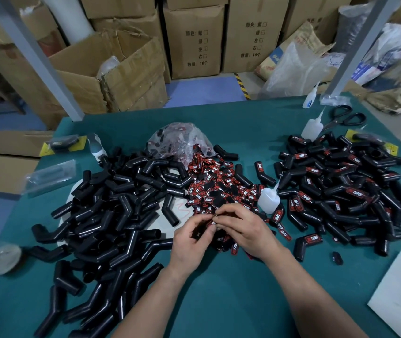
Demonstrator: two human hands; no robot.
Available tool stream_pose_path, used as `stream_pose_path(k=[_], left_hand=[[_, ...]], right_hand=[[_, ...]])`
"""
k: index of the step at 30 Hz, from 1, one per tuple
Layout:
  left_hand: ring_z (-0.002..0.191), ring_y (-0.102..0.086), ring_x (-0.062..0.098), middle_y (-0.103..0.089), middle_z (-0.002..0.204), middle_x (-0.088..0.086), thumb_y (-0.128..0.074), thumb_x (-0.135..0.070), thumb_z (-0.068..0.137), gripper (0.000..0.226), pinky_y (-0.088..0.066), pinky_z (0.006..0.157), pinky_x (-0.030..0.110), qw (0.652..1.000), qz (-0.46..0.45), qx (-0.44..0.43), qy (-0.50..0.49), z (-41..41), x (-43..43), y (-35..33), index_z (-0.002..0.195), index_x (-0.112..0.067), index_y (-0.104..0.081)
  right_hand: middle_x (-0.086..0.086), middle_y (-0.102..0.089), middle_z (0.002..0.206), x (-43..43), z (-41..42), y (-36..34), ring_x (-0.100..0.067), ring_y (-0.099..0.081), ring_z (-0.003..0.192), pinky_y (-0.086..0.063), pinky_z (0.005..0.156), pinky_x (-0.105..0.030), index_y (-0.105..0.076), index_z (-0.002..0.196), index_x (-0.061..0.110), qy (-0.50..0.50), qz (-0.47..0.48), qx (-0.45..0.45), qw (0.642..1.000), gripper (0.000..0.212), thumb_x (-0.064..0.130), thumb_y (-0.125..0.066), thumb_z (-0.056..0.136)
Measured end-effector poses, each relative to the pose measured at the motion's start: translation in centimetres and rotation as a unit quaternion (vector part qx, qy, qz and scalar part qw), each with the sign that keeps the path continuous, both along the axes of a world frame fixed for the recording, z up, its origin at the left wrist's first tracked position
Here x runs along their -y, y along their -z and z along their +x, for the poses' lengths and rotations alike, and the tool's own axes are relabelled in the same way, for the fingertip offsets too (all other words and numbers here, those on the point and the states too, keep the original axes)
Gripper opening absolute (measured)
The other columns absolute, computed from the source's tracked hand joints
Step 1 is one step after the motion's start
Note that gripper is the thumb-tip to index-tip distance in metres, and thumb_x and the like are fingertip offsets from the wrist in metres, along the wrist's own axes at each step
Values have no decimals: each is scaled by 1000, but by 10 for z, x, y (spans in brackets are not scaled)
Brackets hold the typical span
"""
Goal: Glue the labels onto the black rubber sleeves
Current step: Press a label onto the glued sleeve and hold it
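A big heap of plain black rubber sleeves (111, 215) covers the left half of the green table (219, 301). A pile of red-and-black labels (219, 189) lies in the middle. On the right sits a heap of sleeves with labels on them (340, 186). My left hand (191, 242) and my right hand (245, 228) meet over the near edge of the label pile, fingertips together, pinching one small label (213, 222) between them. A white glue bottle (269, 198) stands just right of my right hand.
A clear bag of labels (180, 140) lies behind the pile. Two more glue bottles (312, 128) and black scissors (345, 117) are at the far right. A white sheet (399, 296) lies at the near right. Cardboard boxes (194, 37) stand beyond the table.
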State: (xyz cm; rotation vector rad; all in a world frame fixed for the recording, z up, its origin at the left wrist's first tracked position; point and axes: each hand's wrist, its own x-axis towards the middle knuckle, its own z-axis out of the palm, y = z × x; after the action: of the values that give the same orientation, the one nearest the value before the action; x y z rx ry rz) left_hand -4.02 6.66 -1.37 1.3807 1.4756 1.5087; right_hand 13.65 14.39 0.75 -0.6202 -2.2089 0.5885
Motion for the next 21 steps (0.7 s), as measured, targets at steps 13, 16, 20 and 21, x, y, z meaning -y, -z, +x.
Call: stream_pose_path(k=[13,16,20,21], left_hand=[[107,-71,15,-72,114,-16,-70,-35,98,19,-53,96,24,996,87,-16,-15,-3,-5,-2,114,-47,-71],[105,-71,12,-73,112,-18,-74,-24,92,30,-53,95,21,997,79,-11,-19,-4,-5,-2,111,-47,-72],[105,-71,14,-73,111,-16,-73,-18,89,35,-53,96,24,997,81,-4,-11,-3,-5,-3,110,-46,-73],[106,-71,16,-73,111,-15,-72,-17,89,35,-54,96,26,997,82,0,-7,-4,-4,-3,111,-45,-72]], right_hand=[[-10,-60,111,5,-6,-4,-17,-62,101,-56,82,-33,-70,106,0,25,25,-6,999,14,10,-67,96],[-11,-63,114,7,-6,-6,-19,-64,102,-57,84,-33,-70,107,1,7,36,-3,999,14,7,-68,94],[-7,-63,113,9,-6,-7,-15,-65,102,-57,85,-32,-70,109,3,13,9,-8,1000,16,12,-67,96],[-6,-62,113,9,-5,-7,-14,-64,102,-57,86,-32,-70,110,4,15,0,-11,1000,17,14,-66,97]])
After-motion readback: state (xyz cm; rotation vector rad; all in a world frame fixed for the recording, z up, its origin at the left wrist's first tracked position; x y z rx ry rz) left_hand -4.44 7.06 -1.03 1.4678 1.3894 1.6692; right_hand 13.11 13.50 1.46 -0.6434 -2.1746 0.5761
